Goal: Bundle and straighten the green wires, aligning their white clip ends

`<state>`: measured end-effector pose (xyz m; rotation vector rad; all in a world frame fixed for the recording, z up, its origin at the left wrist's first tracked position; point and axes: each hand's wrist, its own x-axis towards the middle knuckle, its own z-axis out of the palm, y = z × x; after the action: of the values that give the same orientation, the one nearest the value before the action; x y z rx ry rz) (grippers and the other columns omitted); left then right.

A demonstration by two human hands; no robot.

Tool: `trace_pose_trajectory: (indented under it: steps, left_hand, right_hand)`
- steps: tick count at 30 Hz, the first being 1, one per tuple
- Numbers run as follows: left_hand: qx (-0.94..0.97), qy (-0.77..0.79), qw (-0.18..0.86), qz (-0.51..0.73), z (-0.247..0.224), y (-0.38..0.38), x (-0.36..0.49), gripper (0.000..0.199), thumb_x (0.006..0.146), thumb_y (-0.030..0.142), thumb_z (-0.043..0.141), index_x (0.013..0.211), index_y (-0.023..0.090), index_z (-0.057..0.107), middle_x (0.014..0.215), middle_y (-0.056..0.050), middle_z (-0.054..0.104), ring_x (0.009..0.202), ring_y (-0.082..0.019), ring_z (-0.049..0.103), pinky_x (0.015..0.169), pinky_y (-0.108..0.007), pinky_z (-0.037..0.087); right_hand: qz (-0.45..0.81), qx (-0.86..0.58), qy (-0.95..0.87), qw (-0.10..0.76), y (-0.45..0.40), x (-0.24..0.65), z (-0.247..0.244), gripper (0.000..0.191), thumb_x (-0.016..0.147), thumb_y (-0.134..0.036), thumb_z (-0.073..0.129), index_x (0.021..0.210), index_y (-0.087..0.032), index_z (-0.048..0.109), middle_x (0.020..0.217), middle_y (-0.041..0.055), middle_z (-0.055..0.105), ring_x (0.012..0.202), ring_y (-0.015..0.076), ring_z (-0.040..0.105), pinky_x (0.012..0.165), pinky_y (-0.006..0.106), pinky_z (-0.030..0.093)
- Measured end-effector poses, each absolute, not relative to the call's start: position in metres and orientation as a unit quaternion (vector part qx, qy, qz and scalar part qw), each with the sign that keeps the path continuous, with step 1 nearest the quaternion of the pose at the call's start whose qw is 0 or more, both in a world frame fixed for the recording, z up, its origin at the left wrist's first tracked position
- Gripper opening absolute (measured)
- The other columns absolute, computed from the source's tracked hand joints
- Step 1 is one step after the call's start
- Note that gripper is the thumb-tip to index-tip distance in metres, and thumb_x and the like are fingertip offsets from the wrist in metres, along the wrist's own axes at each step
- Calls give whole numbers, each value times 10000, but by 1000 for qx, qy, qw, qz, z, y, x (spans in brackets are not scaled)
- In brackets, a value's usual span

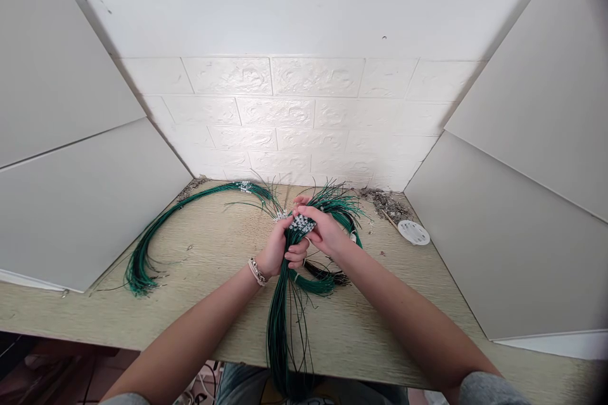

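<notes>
A thick bundle of green and black wires hangs down over the table's front edge. My left hand is wrapped round it just below a cluster of small white connectors. At the right side of that cluster my right hand is closed on the upper part of the bundle, its fingers partly hidden. Loose wire ends fan out behind my right hand. Another long green bundle with white connectors curves across the table's left side. A coiled green bundle lies just beyond my hands.
A round white disc lies at the right, near a thin stick and grey debris. Grey panels stand on both sides of the wooden table. A white brick-patterned wall rises behind it.
</notes>
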<state>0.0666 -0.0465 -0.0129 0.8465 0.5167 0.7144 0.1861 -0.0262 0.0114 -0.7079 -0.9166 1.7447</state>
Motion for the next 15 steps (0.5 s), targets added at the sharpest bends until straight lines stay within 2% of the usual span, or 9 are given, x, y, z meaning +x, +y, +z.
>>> trace_pose_trajectory:
  steps: [3,7,11,15]
  left_hand:
    - [394,242,825,327,-16,-45,66,467,741,610,425,697,150,501,414,108,230,325,-38,94,296,-158,172]
    - [390,237,834,310,-20,-44,64,491,758,600,400,718,131,537,427,105,231,331,-39,103,300,-158,163]
    - [389,233,837,306,-20,-43,64,516,779,590,366,750,115,566,438,103,222,340,-42,90,306,-163,149]
    - [390,222,839,308,-20,-44,63,502,775,579,379,757,115,568,438,104,221,343,-43,82,310,-164,136]
  right_hand:
    - [713,-318,-394,484,-24,188,10,299,611,-303,670,893,-210,636,648,-40,561,445,59,331,386,214,169]
    - [724,-311,-412,458,-18,191,4,286,623,-275,643,900,-210,662,674,-33,576,443,61,340,388,223,182]
    - [719,-298,-422,464,-17,192,2,201,620,-265,616,804,-201,665,701,-24,584,473,67,369,412,224,230]
    - [717,-304,-415,470,-18,191,4,110,585,-245,604,687,-203,613,655,-29,527,540,86,415,442,215,261]
